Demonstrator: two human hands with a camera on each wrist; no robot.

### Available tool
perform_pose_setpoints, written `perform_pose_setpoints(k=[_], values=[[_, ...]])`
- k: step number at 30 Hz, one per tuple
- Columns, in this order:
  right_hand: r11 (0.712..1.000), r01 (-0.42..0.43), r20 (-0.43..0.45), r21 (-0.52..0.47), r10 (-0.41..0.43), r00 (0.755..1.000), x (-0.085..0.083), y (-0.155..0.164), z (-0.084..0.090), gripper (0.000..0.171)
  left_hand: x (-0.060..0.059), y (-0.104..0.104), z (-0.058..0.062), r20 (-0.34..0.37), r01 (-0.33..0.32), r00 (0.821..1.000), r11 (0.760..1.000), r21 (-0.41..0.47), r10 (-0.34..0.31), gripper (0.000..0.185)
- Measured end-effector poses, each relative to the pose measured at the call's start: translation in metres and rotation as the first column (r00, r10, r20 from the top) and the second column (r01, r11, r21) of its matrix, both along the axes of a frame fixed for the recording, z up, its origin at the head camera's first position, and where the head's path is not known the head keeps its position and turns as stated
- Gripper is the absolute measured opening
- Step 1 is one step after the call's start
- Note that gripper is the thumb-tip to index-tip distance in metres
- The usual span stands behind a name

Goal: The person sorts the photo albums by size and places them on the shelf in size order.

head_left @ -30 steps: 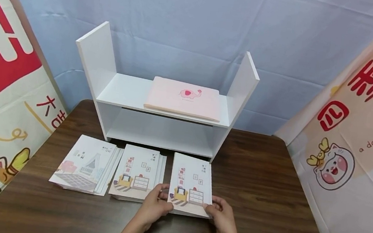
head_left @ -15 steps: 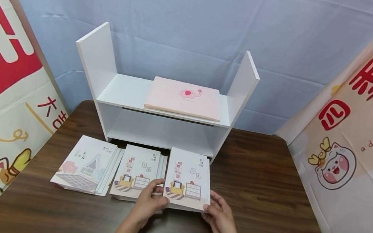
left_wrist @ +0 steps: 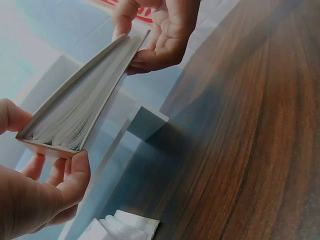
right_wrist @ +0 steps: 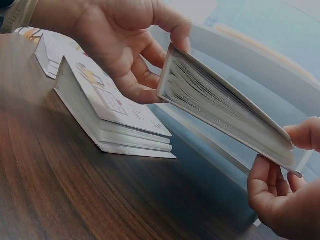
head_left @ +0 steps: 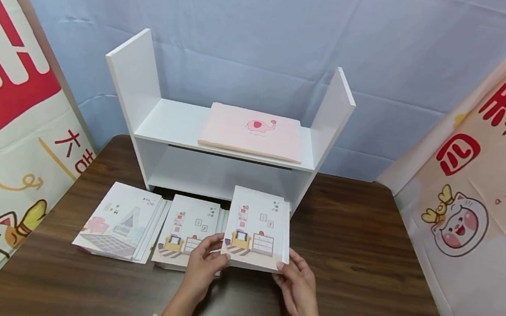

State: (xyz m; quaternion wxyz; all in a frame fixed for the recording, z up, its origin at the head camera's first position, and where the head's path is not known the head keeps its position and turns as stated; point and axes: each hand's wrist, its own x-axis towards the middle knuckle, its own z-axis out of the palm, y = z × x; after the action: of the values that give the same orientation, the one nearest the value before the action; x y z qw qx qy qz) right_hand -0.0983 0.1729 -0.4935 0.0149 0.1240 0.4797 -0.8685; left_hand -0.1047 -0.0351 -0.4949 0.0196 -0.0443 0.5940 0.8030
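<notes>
head view: bright, even, diffuse light; sharp across the frame
shadows: soft, short, under the white shelf [head_left: 224, 138] and the held notebook [head_left: 257, 229]
glare: none on the brown table [head_left: 361, 277]
edge distortion: wide-angle bend, banners lean inward left and right
wrist views: dim, underexposed, bluish cast
focus: near hands and page edges fairly crisp; far shelf and backdrop soft
table sheen: faint pale reflection in the left wrist view

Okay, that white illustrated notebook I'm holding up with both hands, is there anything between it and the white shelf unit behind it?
Nothing visible. The white illustrated notebook, held at its near corners by the left hand and right hand, is lifted off the table just before the white shelf unit. Its lower bay looks open; a pink elephant notebook lies on the upper board.
</notes>
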Motion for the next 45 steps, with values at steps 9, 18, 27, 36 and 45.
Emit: perform_pose_setpoints(k=[9, 18, 27, 36, 45], values=[[1.0, -0.017, -0.063, 0.003, 0.017, 0.998, -0.007, -0.002, -0.001, 0.058, -0.008, 0.001, 0.0, -0.027, -0.002, 1.0, 0.999, 0.035, 0.003, 0.05], [0.995, -0.008, -0.08, -0.095, 0.0, 0.997, -0.019, -0.002, -0.002, 0.056, -0.023, 0.005, 0.004, -0.02, -0.021, 1.0, 0.998, 0.067, 0.022, 0.049], [0.961, 0.05, -0.042, -0.273, -0.064, 0.997, -0.031, -0.004, -0.002, 0.04, -0.033, 0.014, 0.009, -0.007, -0.094, 0.995, 0.99, 0.106, 0.095, 0.045], [0.939, 0.055, -0.037, -0.339, -0.072, 0.997, -0.049, -0.004, -0.003, 0.037, -0.049, 0.018, 0.012, -0.023, -0.054, 0.998, 0.996, 0.077, 0.056, 0.048], [0.932, 0.057, -0.016, -0.358, -0.068, 0.998, -0.067, -0.004, -0.005, 0.042, -0.07, 0.018, 0.013, 0.015, -0.055, 0.998, 0.998, 0.042, 0.054, 0.046]])
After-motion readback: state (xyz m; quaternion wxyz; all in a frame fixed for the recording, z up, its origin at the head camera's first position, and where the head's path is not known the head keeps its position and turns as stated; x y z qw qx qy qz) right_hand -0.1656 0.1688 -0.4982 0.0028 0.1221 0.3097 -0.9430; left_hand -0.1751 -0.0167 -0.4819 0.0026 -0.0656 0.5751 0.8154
